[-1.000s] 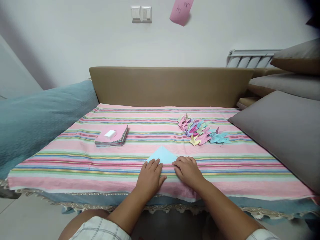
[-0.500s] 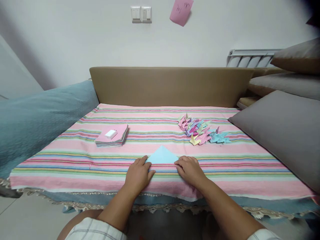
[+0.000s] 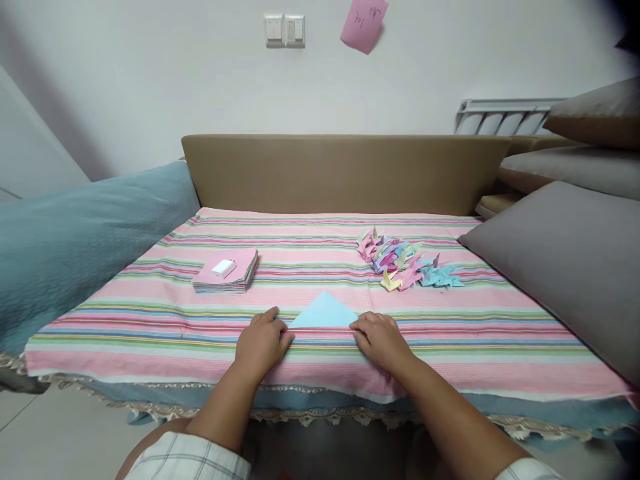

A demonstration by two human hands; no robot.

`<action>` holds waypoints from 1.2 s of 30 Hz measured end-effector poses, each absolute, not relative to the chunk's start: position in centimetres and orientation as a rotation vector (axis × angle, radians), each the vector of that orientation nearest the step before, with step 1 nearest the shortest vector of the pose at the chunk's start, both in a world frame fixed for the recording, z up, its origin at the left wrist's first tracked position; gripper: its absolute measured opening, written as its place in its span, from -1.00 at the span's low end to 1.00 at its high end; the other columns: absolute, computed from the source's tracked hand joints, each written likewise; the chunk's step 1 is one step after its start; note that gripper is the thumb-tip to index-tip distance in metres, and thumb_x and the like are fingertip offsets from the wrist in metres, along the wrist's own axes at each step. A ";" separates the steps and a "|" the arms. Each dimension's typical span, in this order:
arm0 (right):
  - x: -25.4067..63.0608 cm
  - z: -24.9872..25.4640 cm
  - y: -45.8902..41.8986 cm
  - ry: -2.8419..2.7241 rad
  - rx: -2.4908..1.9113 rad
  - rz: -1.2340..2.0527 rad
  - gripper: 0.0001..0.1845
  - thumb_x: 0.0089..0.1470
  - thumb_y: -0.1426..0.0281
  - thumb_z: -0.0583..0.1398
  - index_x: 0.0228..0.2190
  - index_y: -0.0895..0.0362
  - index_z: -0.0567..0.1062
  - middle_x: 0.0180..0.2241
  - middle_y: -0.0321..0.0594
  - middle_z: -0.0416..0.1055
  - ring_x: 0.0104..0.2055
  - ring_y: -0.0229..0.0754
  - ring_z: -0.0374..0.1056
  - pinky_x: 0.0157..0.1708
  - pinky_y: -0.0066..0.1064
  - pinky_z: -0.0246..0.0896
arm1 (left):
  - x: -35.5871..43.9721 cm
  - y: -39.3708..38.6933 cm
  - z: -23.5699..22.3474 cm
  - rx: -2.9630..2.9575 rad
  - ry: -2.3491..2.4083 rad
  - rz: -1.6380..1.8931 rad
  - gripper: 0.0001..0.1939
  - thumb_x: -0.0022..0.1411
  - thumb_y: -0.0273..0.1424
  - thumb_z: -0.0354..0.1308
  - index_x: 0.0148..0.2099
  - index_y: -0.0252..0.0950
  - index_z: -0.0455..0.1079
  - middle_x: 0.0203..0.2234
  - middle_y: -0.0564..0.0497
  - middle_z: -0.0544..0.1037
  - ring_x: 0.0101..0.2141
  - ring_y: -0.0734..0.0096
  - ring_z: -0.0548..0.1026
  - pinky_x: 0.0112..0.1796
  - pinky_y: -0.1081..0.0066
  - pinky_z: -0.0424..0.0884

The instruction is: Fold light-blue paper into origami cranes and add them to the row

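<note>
A light-blue sheet of paper [image 3: 324, 313], folded into a triangle, lies with its point away from me and its long edge toward me. My right hand [image 3: 381, 339] rests at the right corner, fingers bent and closed over that tip. At the left corner, my left hand [image 3: 261, 341] lies on the cloth, fingers apart and thumb out, its fingertips right beside the paper tip. Whether they touch it I cannot tell. Farther back on the right is a heap of folded paper cranes [image 3: 400, 260] in pink, yellow, purple, green and blue.
A stack of coloured paper [image 3: 235, 277] with a small white block [image 3: 223, 268] on top sits at the left. Beneath everything spreads a striped cloth [image 3: 300, 233] over a sofa seat. Grey cushions [image 3: 555, 267] border the right, a blue armrest [image 3: 100, 220] the left.
My left hand has slid left along the paper's long edge to its left corner, uncovering that tip. My right hand and the folded paper have stayed in place.
</note>
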State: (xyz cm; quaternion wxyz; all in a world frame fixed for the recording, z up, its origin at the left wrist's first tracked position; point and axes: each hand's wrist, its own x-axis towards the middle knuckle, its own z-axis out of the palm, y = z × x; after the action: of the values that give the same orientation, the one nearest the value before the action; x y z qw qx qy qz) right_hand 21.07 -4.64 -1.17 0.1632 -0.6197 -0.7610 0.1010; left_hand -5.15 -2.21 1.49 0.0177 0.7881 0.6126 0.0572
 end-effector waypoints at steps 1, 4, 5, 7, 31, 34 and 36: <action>21.1 -1.2 -4.6 -2.171 -1.766 0.287 -0.76 0.10 0.38 0.08 -0.24 0.02 0.52 -0.23 -0.22 0.43 -0.14 -0.16 0.27 -0.10 -0.32 -0.03 | -5.3 -2.1 1.6 2.435 1.913 0.174 -0.75 0.16 -0.23 0.05 -0.26 -0.16 0.52 0.06 -0.03 0.36 -0.01 0.14 0.35 -0.07 0.26 0.30; 21.1 -1.2 -4.6 -2.181 -1.763 0.286 -0.75 0.10 0.39 0.08 -0.23 0.01 0.52 -0.23 -0.22 0.42 -0.14 -0.17 0.26 -0.10 -0.32 -0.04 | -5.9 -1.7 1.9 2.425 1.985 0.222 -0.73 0.20 -0.28 -0.02 -0.33 -0.20 0.50 -0.04 -0.04 0.43 -0.07 0.19 0.38 -0.13 0.30 0.31; 21.1 -1.2 -4.6 -2.184 -1.766 0.284 -0.75 0.11 0.39 0.08 -0.23 0.01 0.52 -0.23 -0.22 0.42 -0.14 -0.17 0.26 -0.10 -0.33 -0.04 | -6.0 -1.7 2.0 2.436 2.019 0.269 -0.74 0.21 -0.30 -0.03 -0.31 -0.22 0.49 -0.10 -0.06 0.46 -0.11 0.21 0.39 -0.14 0.30 0.31; 21.1 -1.2 -4.5 -2.191 -1.772 0.277 -0.76 0.11 0.39 0.08 -0.24 0.01 0.52 -0.23 -0.22 0.42 -0.14 -0.17 0.26 -0.10 -0.32 -0.04 | -5.8 -1.7 2.1 2.490 2.049 0.404 -0.76 0.21 -0.34 -0.05 -0.27 -0.25 0.45 -0.22 -0.08 0.47 -0.18 0.24 0.39 -0.16 0.31 0.28; 21.3 -1.0 -4.6 -2.198 -1.786 0.261 -0.75 0.11 0.37 0.09 -0.21 -0.02 0.52 -0.22 -0.22 0.41 -0.13 -0.17 0.26 -0.08 -0.31 -0.04 | -0.3 -3.3 -0.1 2.659 1.732 0.399 -0.74 0.16 -0.33 0.04 -0.15 -0.02 0.50 -0.31 -0.06 0.40 -0.20 0.20 0.33 -0.04 0.09 0.04; 21.5 -0.9 -4.6 -2.195 -1.824 0.267 -0.75 0.12 0.37 0.08 -0.23 -0.03 0.54 -0.23 -0.22 0.42 -0.13 -0.17 0.27 -0.09 -0.32 -0.04 | -1.4 -3.3 0.4 2.623 1.790 0.375 -0.75 0.16 -0.33 0.03 -0.20 -0.02 0.52 -0.33 -0.05 0.42 -0.21 0.21 0.34 -0.03 0.07 0.02; 21.7 -0.9 -4.5 -2.186 -1.850 0.266 -0.74 0.12 0.38 0.07 -0.24 -0.03 0.54 -0.24 -0.22 0.43 -0.13 -0.17 0.28 -0.10 -0.33 -0.03 | -2.1 -3.3 0.6 2.597 1.819 0.359 -0.76 0.15 -0.33 0.03 -0.22 -0.02 0.52 -0.32 -0.05 0.43 -0.21 0.21 0.35 -0.03 0.07 0.02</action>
State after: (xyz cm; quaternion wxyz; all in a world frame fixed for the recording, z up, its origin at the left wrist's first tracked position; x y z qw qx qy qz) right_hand 21.66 -4.51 -0.89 0.1322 -0.6375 -0.7535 0.0917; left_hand -2.12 -3.30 0.62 -0.0248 0.8136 0.5699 0.1124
